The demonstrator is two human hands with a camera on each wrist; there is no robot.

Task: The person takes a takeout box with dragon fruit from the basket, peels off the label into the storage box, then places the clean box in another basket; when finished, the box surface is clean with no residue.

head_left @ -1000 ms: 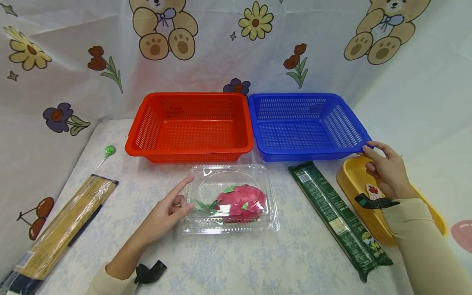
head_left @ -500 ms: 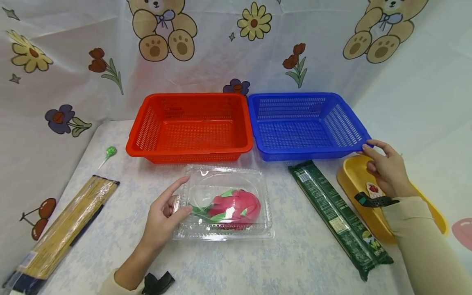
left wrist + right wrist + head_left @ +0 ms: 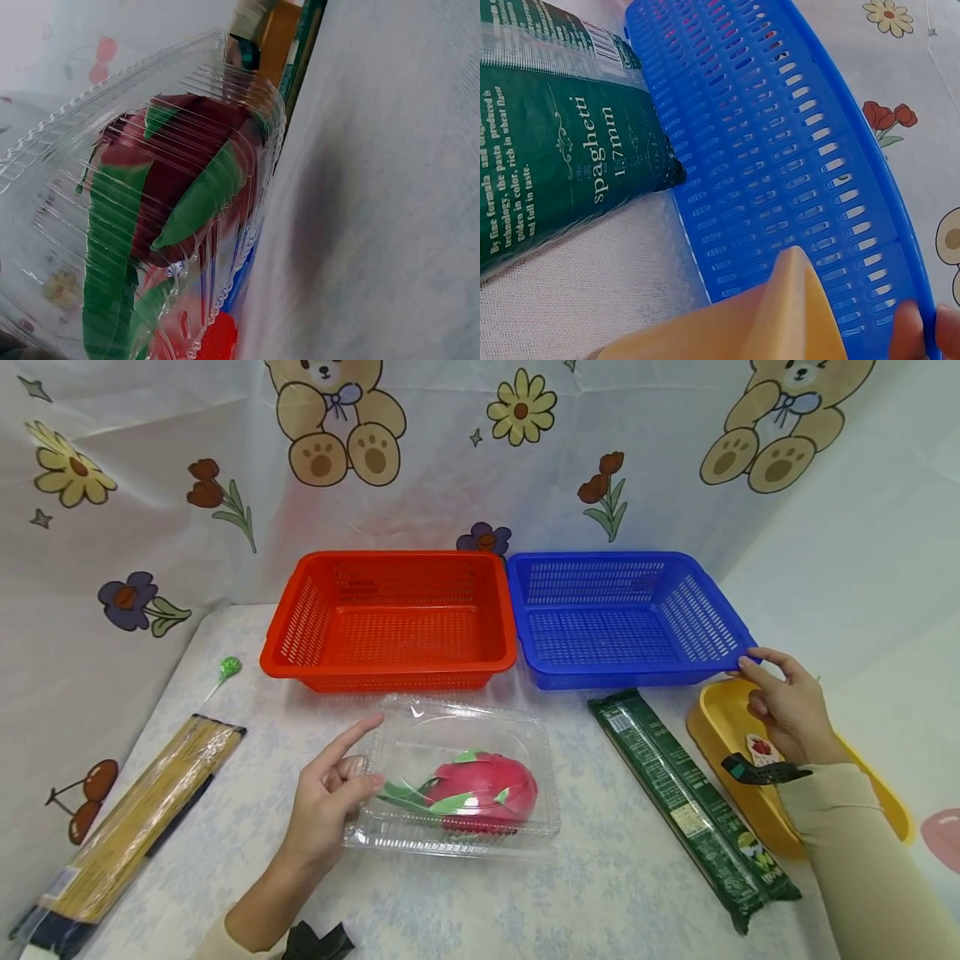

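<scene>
A clear plastic clamshell box (image 3: 420, 727) with a pink and green dragon fruit (image 3: 491, 789) inside is held by its left side in my left hand (image 3: 326, 802). In the left wrist view the box is tilted and lifted off the tabletop, its shadow showing beneath. At the right, my right hand (image 3: 795, 710) pinches the front right corner of the blue basket's rim (image 3: 637, 678). The right wrist view shows fingertips (image 3: 909, 330) on either side of that rim. Beneath the right hand lies a yellow tray (image 3: 720, 718), partly covered by the forearm.
A red basket (image 3: 390, 681) stands left of the blue one. A green spaghetti packet (image 3: 690, 806) lies between the box and the yellow tray. Far left are a pack of yellow sticks, perhaps noodles (image 3: 135, 835), and a green lollipop (image 3: 229, 667). A printed cloth (image 3: 435, 468) hangs behind.
My left hand has taken hold of the box and raised it, tilting it and drawing it slightly nearer and left. The right hand stays on the blue rim.
</scene>
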